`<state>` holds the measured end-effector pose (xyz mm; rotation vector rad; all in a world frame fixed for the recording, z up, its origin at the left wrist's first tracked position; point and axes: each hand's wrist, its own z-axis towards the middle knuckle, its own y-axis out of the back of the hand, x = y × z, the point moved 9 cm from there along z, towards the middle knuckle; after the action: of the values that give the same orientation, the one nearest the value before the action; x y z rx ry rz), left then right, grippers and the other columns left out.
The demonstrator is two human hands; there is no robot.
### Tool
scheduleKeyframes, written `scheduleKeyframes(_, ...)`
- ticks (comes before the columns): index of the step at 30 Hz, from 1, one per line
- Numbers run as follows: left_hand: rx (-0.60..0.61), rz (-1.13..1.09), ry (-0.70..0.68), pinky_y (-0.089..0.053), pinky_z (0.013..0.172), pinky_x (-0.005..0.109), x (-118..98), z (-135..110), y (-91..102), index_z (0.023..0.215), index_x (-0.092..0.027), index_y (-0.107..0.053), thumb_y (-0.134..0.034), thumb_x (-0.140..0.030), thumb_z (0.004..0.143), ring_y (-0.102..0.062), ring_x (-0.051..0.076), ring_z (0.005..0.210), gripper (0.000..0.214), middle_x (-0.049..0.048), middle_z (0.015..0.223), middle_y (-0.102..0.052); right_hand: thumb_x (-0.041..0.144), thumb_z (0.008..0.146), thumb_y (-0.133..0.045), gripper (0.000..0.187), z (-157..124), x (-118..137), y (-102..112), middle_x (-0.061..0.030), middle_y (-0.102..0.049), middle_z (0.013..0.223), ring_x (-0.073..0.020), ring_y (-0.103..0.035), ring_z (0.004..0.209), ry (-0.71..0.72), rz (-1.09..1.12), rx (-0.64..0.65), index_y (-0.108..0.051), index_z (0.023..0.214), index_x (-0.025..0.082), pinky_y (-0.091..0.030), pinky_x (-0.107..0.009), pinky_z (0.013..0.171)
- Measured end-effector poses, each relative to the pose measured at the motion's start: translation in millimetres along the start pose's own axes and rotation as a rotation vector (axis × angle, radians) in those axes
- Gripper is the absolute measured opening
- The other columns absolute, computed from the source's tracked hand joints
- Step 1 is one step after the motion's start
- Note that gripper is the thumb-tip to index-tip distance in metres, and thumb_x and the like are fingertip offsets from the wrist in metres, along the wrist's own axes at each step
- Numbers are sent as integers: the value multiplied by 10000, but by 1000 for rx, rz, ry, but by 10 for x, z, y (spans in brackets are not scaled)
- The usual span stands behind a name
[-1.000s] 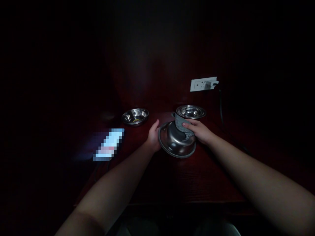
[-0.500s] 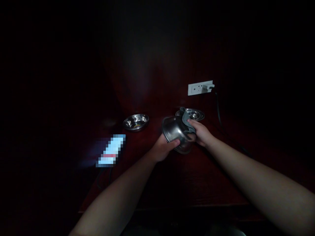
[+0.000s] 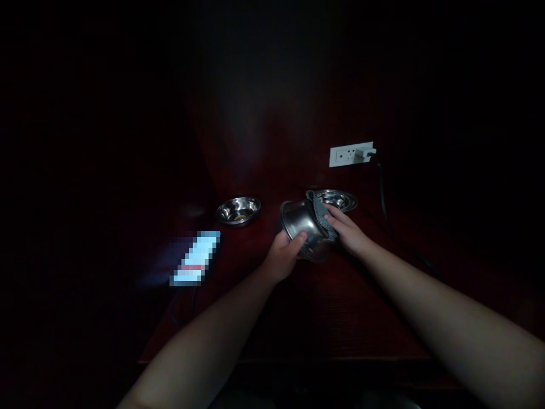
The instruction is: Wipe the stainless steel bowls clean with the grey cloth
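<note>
A shiny metal bowl (image 3: 300, 218) is held tilted on its side above the table, its rim toward the left and its base toward the right. My left hand (image 3: 284, 255) is closed on the rim side, thumb lying along the outer wall. Against the base, my right hand (image 3: 347, 232) presses a grey textured cloth (image 3: 320, 215), fingers closed over it. Behind the cloth, more metal dishes (image 3: 349, 200) rest on the table, partly hidden. Another metal bowl (image 3: 238, 211) stands upright to the left, with a small yellow patch inside.
A lit, pixelated phone-like screen (image 3: 196, 258) lies at the left with a thin cable near it. On the back wall is a white socket (image 3: 344, 154) with a plug and hanging cord (image 3: 383, 196). The dark red table (image 3: 323, 318) ends at a front edge; the surroundings are very dark.
My right hand and the cloth have shifted slightly over the bowl's base, the cloth now lying flatter against it. The whole view has moved a little.
</note>
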<state>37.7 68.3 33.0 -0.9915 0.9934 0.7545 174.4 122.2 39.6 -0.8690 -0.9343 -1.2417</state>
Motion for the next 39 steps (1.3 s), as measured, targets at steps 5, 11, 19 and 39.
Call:
scheduleKeyframes(5,133,109,-95,-425,953,423,-56,-28,-144,1122,-129,-557,-675,-328,724,-590,244,1056,460,123,1122,-639,455,741,-624,400,-33,-51,-59,2,-659,1088,-202,-574,1044,-68,122,-45,-614,1094,266,-423,-347,924)
scheduleKeyframes(11,262,394,-216,-334,1050,447,-60,-98,-290,1223,-170,-496,-589,-231,794,-499,240,1189,443,114,1269,-551,484,767,-578,405,-49,-86,-115,1,-619,1198,-205,-533,1148,-83,188,-77,-601,1109,268,-396,-355,991)
scheduleKeyframes(19,210,701,-288,-321,1061,442,-148,-168,-302,1279,-160,-427,-476,-286,856,-474,245,1201,444,125,1297,-514,555,857,-413,634,-205,381,-282,-26,-321,1481,-223,-248,1374,309,-224,89,-329,1403,243,-135,-428,1149)
scheduleKeyframes(39,73,641,-496,-365,997,378,-400,-178,-189,1245,-176,-473,-306,-370,917,-494,221,1113,416,111,1178,-542,211,774,-504,801,-392,667,-522,-51,-168,1531,-278,-157,1397,533,-553,183,-109,1470,191,-141,-488,1149)
